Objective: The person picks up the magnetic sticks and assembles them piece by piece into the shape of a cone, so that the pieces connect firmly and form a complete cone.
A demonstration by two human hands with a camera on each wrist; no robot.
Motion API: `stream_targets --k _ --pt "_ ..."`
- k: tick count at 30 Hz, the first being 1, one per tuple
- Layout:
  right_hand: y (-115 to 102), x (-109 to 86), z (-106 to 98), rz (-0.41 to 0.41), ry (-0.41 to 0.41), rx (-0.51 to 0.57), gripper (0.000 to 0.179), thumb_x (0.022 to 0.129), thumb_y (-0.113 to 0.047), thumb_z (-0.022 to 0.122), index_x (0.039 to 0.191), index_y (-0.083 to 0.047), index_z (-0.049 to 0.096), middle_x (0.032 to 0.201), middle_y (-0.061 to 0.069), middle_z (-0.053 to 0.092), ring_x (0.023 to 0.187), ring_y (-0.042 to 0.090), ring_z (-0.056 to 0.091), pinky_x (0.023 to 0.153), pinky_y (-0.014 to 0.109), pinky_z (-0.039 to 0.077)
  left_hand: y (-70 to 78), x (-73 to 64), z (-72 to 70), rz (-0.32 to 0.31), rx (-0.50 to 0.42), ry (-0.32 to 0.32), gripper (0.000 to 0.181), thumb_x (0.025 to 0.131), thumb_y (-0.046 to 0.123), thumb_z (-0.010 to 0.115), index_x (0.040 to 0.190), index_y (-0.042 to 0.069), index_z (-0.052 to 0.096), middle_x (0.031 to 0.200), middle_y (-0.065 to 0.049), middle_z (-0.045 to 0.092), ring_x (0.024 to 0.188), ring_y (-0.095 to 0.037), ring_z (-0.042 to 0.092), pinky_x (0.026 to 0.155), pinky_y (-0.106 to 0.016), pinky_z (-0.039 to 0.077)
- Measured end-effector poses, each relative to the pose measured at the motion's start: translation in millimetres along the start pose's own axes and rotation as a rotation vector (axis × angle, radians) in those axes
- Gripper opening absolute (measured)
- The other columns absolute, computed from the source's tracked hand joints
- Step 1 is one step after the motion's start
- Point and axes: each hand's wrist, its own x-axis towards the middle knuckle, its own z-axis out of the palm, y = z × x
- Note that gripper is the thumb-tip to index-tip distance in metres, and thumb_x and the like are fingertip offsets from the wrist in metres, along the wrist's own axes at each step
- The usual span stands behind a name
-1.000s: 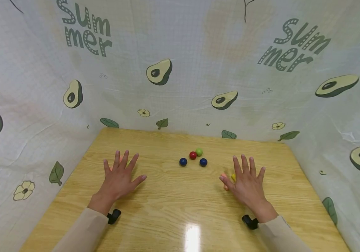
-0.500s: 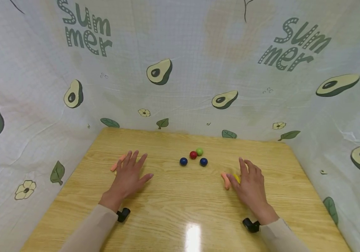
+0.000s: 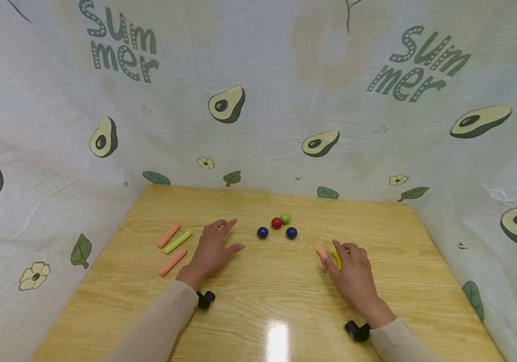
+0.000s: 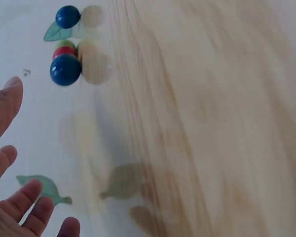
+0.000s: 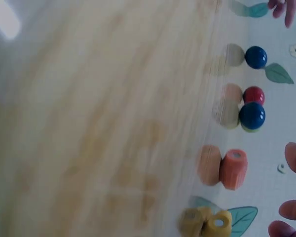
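My left hand [image 3: 213,251] reaches over the left middle of the table, holding nothing, its thumb pointing towards the balls. Two coral sticks [image 3: 169,235] and a yellow-green stick [image 3: 177,242] lie to its left. My right hand [image 3: 353,274] is loosely bent above a curved yellow tube-like piece [image 3: 337,260], with a curved coral piece [image 3: 322,255] by its thumb. In the right wrist view, the fingertips stand apart from the yellow piece [image 5: 218,223] and the coral piece [image 5: 234,169], both showing a hole in the end.
Beyond the hands, a blue ball [image 3: 262,232], a second blue ball [image 3: 291,233], a red ball [image 3: 276,223] and a green ball [image 3: 285,218] form a cluster. A printed cloth [image 3: 267,166] hangs behind and beside the wooden table [image 3: 240,301].
My left hand has moved right, uncovering the sticks on the left. The spread fingers of my right hand have drawn in and bent over the yellow piece.
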Motion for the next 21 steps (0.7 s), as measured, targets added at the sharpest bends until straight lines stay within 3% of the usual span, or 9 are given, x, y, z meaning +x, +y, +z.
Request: stream_targets --k 4,9,14,21 --pt "-2 -1.5 2 0.011 -0.032 -0.007 0.058 0.101 -0.034 0.073 0.144 0.003 0.061 0.122 0.024 0.060 0.104 0.041 0.052 0.089 0.054 0.043 4.2 15.6 18.6 -0.047 -0.108 -0.031 0.076 0.095 0.040 0.080 0.161 0.025 0.046 0.156 -0.014 0.046 0.145 -0.037 0.038 0.118 -0.060 0.037" --pt "-5 -0.1 2 0.030 -0.063 -0.029 0.053 0.100 -0.034 0.074 0.137 0.004 0.067 0.120 0.021 0.063 0.102 0.038 0.052 0.085 0.051 0.044 8.9 30.8 33.3 -0.046 -0.181 -0.048 0.072 0.094 0.037 0.082 0.158 0.023 0.051 0.152 -0.015 0.051 0.142 -0.038 0.042 0.118 -0.059 0.038" --pt "-8 1.5 4 0.031 -0.075 -0.050 0.051 0.099 -0.033 0.075 0.133 0.005 0.069 0.119 0.020 0.065 0.101 0.036 0.052 0.083 0.050 0.045 11.7 42.8 43.5 -0.038 -0.156 -0.065 0.069 0.093 0.038 0.082 0.155 0.022 0.055 0.150 -0.015 0.055 0.141 -0.039 0.045 0.116 -0.063 0.035" --pt "-6 1.2 6 0.004 -0.061 -0.094 0.043 0.096 -0.031 0.079 0.122 0.004 0.076 0.106 0.018 0.066 0.091 0.033 0.053 0.075 0.047 0.045 21.6 52.9 51.5 -0.077 -0.127 -0.087 0.066 0.092 0.043 0.083 0.151 0.024 0.059 0.145 -0.009 0.061 0.137 -0.034 0.048 0.111 -0.063 0.034"
